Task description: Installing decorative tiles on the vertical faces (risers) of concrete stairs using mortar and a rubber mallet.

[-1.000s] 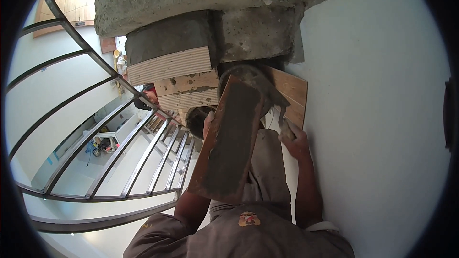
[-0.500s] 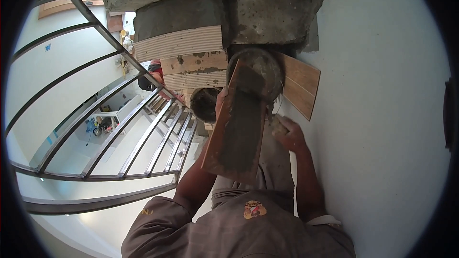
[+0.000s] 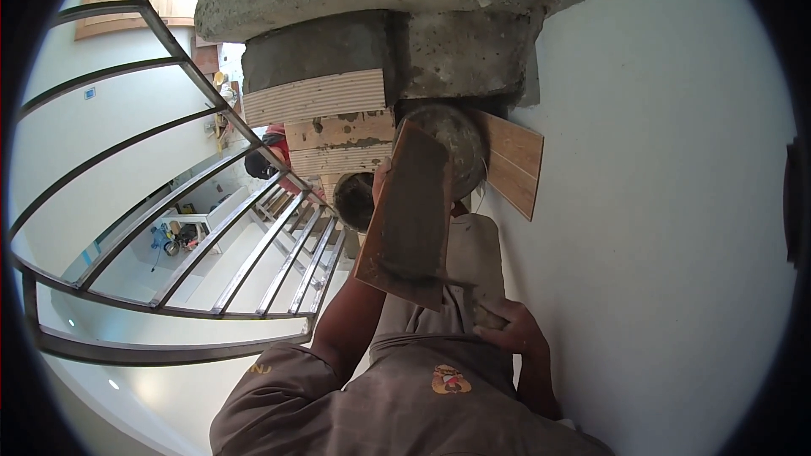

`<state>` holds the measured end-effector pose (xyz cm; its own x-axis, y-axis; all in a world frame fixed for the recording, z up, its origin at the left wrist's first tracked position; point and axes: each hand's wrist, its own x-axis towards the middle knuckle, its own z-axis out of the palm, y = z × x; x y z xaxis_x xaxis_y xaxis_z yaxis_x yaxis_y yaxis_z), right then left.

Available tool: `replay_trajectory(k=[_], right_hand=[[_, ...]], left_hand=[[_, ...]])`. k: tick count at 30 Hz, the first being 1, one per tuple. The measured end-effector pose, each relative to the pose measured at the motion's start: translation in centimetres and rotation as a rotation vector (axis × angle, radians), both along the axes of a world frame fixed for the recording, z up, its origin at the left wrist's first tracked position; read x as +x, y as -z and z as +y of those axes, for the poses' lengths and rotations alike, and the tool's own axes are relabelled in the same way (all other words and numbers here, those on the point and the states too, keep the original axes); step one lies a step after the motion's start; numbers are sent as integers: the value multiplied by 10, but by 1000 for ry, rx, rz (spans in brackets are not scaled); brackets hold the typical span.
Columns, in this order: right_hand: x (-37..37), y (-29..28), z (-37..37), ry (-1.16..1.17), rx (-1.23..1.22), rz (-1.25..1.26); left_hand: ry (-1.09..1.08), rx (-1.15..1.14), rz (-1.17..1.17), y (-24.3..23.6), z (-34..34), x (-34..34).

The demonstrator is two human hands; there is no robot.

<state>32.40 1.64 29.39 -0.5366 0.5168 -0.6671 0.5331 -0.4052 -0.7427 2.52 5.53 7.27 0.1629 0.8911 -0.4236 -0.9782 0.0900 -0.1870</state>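
My left hand (image 3: pixel 380 176) grips the edge of a long tile (image 3: pixel 412 194), tilted upward and coated with dark grey mortar over most of its face. My right hand (image 3: pixel 511 329) is closed on the handle of a trowel (image 3: pixel 418 277), whose dark, mortar-smeared blade lies across the lower part of the tile. Behind the tile sits a round bucket (image 3: pixel 465 148), with a wood-look tile (image 3: pixel 515 169) propped to its right. A second, smaller bucket (image 3: pixel 355 207) is at the left, partly hidden by my tile.
A metal railing (image 3: pixel 194 76) runs along the left over a lower room. Rough concrete steps (image 3: pixel 460 55) rise ahead, with ribbed tiles (image 3: pixel 312 93) laid on some. A white wall (image 3: pixel 659 203) bounds the right side. A person (image 3: pixel 262 165) is partly visible beyond the railing.
My right hand and the trowel have moved down toward my body, the blade sweeping to the tile's lower end. The tile has shifted slightly up and stands steeper.
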Motion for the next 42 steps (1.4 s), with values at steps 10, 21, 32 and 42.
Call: replay_trajectory(k=[10, 21, 32, 42], right_hand=[[23, 132, 36, 352, -141, -34], [-12, 184, 61, 228, -90, -94], [-13, 65, -19, -4, 88, -192], [-6, -73, -25, -61, 165, -234]], left_hand=[[-31, -193, 236, -6, -27, -14], [-31, -377, 119, -61, -19, -6], [126, -169, 136, -81, 11, -3], [147, 174, 129, -83, 16, 2]])
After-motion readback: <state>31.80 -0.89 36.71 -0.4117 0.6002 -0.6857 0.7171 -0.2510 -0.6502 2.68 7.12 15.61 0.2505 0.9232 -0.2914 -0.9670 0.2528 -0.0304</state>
